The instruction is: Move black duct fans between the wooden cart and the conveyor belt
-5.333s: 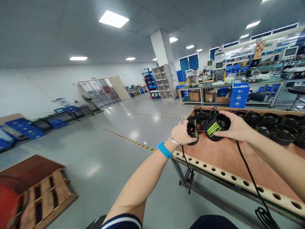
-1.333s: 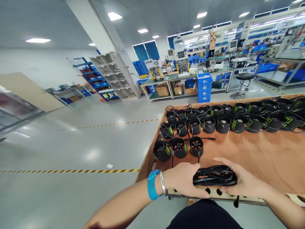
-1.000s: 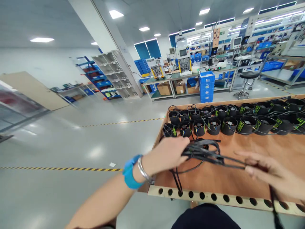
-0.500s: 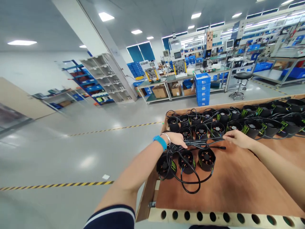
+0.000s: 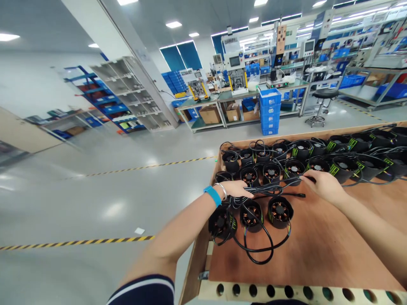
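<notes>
both hands (image 5: 319,185) seemingly press black cables (image 5: 273,189) between fan rows (image 5: 270,171).
</notes>
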The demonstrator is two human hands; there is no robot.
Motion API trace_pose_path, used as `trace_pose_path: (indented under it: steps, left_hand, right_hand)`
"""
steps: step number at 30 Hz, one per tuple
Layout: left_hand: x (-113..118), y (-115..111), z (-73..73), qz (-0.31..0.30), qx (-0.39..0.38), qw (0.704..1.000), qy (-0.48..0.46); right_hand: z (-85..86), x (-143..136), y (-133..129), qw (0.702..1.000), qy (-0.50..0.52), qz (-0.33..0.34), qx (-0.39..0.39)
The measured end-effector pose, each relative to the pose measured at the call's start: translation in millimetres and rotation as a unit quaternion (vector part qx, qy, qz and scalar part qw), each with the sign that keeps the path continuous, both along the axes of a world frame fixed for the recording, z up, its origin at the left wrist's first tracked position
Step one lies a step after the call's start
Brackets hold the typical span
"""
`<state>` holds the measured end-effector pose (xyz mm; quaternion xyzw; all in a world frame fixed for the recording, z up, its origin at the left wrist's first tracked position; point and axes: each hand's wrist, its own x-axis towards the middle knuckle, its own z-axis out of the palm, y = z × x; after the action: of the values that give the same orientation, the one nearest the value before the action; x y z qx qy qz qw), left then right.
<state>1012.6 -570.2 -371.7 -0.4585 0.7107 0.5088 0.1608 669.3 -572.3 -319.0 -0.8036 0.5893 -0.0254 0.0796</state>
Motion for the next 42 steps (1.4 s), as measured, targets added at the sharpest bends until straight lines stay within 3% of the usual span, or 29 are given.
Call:
trace_pose_path:
  steps: [3, 5, 8, 10, 12, 17, 22, 27, 30, 32, 34, 36, 38, 40, 42]
  left_hand:
    - [-5, 8, -0.8, 0.034, -0.066, 0.997, -0.006]
    - [-10, 14, -3.2, 0.075, -0.11, 0.99, -0.035]
    - [-15, 20, -8.4, 0.088, -0.141, 0.982, -0.094]
    - [-15, 20, -9.7, 0.064, -0.138, 0.982, -0.109]
    - [-9, 19, -8.1, 0.033, -0.112, 0.989, -0.092]
    - [13, 21, -8.8, 0.011, -0.123, 0.992, -0.033]
    - [9, 21, -24.1, 0.03, -0.153, 0.984, -0.09]
    - [7, 24, -16.9, 0.025, -0.097, 0.993, -0.063]
    - [14, 27, -13.2, 0.075, -0.071, 0.995, -0.009]
    - [18, 26, -13.9, 0.122, -0.011, 0.992, 0.016]
    - [20, 25, -15.1, 0.152, 0.052, 0.987, 0.031]
    - [19, 26, -15.9, 0.15, 0.063, 0.986, 0.038]
    - [15, 28, -17.1, 0.139, 0.018, 0.99, 0.028]
    - [10, 32, -20.0, 0.134, -0.055, 0.989, 0.0]
    - [5, 34, -23.8, 0.132, -0.119, 0.984, -0.031]
  right_hand:
    - [-4.2, 1, 8, 0.991, 0.037, 0.006, -0.13]
    - [-11.1, 0, 14, 0.987, 0.057, 0.0, -0.149]
    - [-29.6, -2, 25, 0.993, 0.12, -0.018, -0.006]
    - [-44.7, -6, 32, 0.982, 0.158, -0.016, 0.104]
    - [-58.4, -12, 40, 0.974, 0.162, -0.016, 0.155]
    - [-78.9, -26, 53, 0.979, 0.125, -0.047, 0.156]
    - [-90.1, -26, 59, 0.981, 0.118, -0.044, 0.149]
    - [-89.3, -37, 60, 0.983, 0.138, -0.088, 0.079]
    - [-91.0, -48, 59, 0.98, 0.157, -0.082, 0.087]
    - [-92.8, -51, 59, 0.978, 0.162, -0.066, 0.118]
    - [-91.9, -48, 58, 0.982, 0.158, -0.046, 0.097]
    - [-86.6, -37, 57, 0.993, 0.108, -0.013, 0.042]
    - [-78.8, -20, 54, 0.998, -0.036, 0.001, 0.059]
    - [-71.7, 0, 49, 0.962, -0.198, -0.025, 0.186]
    - [-67.3, 18, 42, 0.896, -0.287, -0.075, 0.33]
